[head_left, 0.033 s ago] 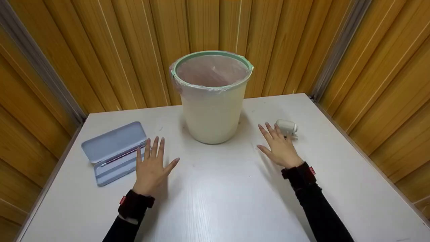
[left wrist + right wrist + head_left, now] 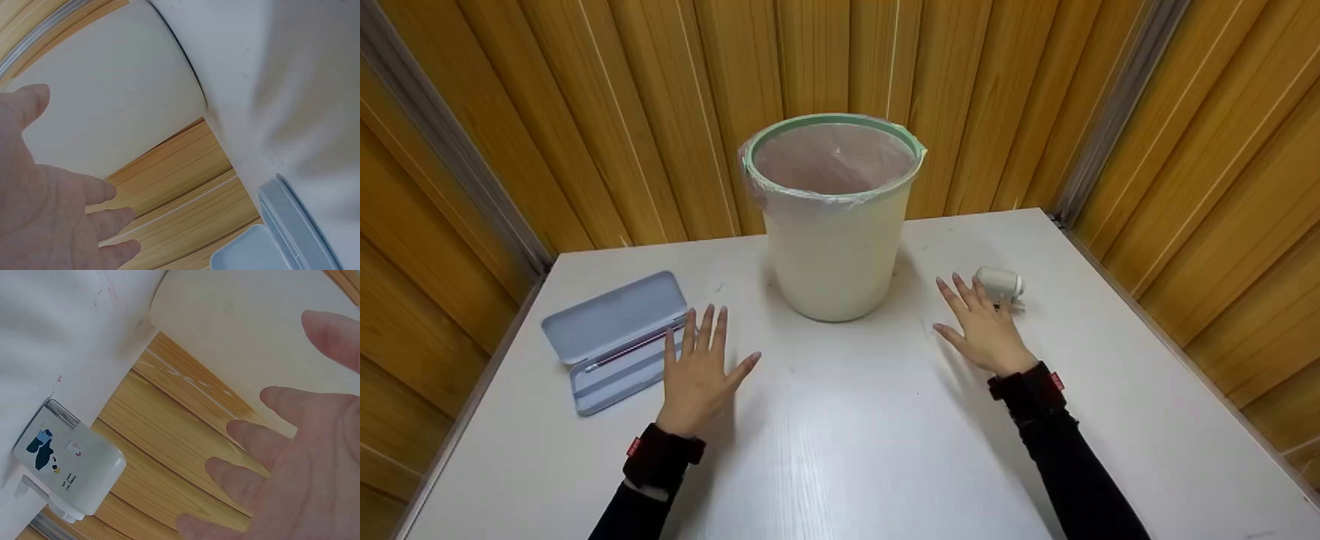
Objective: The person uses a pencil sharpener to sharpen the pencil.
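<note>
My left hand [image 2: 699, 371] lies flat and spread on the white table [image 2: 847, 450], holding nothing. Its fingertips reach the edge of an open grey-blue pencil case [image 2: 611, 341] with a pen [image 2: 630, 346] inside. My right hand [image 2: 982, 326] also lies flat with straight fingers, its fingertips just beside a small white boxy device [image 2: 999, 284]. A cream bin [image 2: 832, 247] with a green rim and a clear liner stands between and beyond both hands. The left wrist view shows the left hand [image 2: 50, 208], the bin [image 2: 112, 95] and the case [image 2: 281, 242]. The right wrist view shows the right hand [image 2: 298, 461], the device [image 2: 67, 472] and the bin [image 2: 247, 343].
Wooden panel walls [image 2: 585, 112] close in the table on the left, back and right. The table's near half holds only my forearms in black sleeves.
</note>
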{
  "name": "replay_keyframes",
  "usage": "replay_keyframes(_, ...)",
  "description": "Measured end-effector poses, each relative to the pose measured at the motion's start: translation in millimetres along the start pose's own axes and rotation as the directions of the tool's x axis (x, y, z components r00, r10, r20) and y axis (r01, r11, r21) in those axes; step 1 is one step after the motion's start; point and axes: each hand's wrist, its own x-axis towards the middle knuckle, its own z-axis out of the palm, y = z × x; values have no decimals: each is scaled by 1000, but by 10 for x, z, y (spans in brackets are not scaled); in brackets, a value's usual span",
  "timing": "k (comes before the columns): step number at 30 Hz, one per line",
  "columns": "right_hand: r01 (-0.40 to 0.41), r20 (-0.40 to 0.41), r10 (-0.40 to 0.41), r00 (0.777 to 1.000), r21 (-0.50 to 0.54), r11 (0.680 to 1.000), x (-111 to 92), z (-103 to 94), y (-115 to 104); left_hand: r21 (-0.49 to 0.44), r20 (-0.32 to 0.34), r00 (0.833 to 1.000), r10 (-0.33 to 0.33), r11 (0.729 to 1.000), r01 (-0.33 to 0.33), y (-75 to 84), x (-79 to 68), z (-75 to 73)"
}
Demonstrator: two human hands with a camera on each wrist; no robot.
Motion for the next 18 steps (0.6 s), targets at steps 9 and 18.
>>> replay_keyframes(9, -1, -4, 1, 1000, -4, 1000, -21, 1, 16, 16, 21, 1000, -1, 1000, 0, -3, -4, 18)
replay_keyframes(18, -4, -2, 4, 1000, -23, 1000, 3, -26, 20, 29, 31, 1000, 3, 1000, -4, -1, 16, 3)
